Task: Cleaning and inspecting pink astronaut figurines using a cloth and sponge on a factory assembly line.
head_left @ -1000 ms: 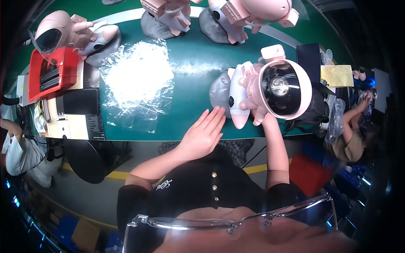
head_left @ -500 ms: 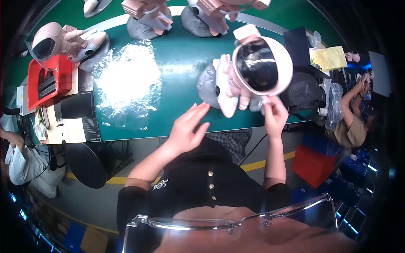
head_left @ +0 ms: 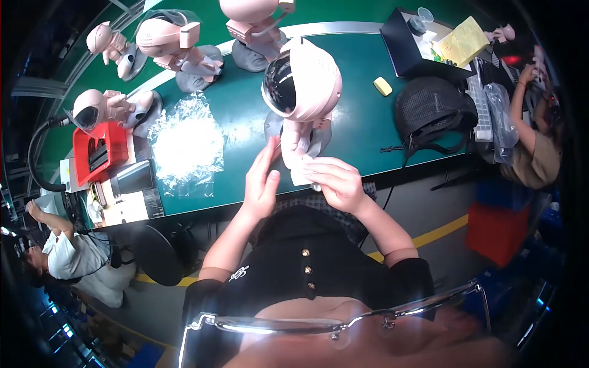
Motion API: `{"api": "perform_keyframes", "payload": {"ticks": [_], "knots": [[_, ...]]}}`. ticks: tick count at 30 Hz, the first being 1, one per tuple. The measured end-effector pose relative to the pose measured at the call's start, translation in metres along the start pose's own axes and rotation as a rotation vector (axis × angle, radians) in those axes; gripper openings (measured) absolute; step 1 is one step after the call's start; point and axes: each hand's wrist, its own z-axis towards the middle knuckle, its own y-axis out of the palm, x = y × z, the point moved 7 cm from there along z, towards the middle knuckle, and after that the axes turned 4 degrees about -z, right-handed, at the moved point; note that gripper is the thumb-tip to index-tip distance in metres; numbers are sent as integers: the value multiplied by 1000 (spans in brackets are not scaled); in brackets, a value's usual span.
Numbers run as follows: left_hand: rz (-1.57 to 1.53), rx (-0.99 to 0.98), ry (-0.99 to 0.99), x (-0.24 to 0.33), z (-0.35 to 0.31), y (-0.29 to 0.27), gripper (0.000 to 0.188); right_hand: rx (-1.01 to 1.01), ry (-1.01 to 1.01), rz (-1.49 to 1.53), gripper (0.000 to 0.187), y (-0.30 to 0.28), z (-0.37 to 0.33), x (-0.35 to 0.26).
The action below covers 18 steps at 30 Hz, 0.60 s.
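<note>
The astronaut figure (head_left: 307,107) stands with its near end at your closer right hand (head_left: 336,183), fingers bunched, hold unclear, while your left hand (head_left: 262,186), thumb spread from fingers, flanks it.

Over on the left, a red tray (head_left: 118,136) is holding what look like dark strips (head_left: 98,154), and clear plastic film (head_left: 189,150) is glaring on the green table (head_left: 239,107). Across on the right, a black mesh bag (head_left: 432,110) is sitting near a small yellow block (head_left: 382,86), a yellow sheet (head_left: 461,42) is lying over a black box (head_left: 399,52), and a red crate (head_left: 497,233) is showing below.
</note>
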Motion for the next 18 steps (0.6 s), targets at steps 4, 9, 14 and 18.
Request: {"api": "perform_keyframes", "payload": {"ticks": [4, 9, 14, 18], "knots": [[-72, 37, -91, -2, 1, 2, 73, -152, -238, -174, 34, 19, 23, -16], [-27, -12, -75, -12, 5, 2, 77, -173, -163, -190, 35, 32, 26, -11], [125, 15, -130, -14, 6, 3, 80, -88, 13, -270, 33, 6, 12, 13], [20, 28, -55, -23, 4, -2, 82, -116, 99, -464, 35, -17, 8, 45]]}}
